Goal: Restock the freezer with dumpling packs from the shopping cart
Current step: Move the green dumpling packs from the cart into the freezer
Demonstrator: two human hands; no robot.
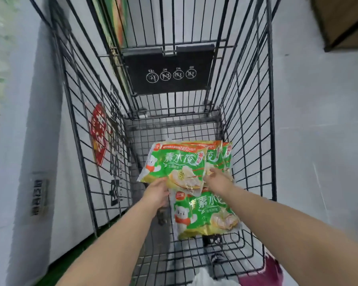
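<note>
In the black wire shopping cart (246, 141), we pinched the top green plastic dumpling pack (174, 166) at its lower edge with the left hand (157, 190) and laid the right hand (217, 180), grip indiscernible, on the pack beneath (221, 157), judging firm edge holds advisable before lifting.
</note>
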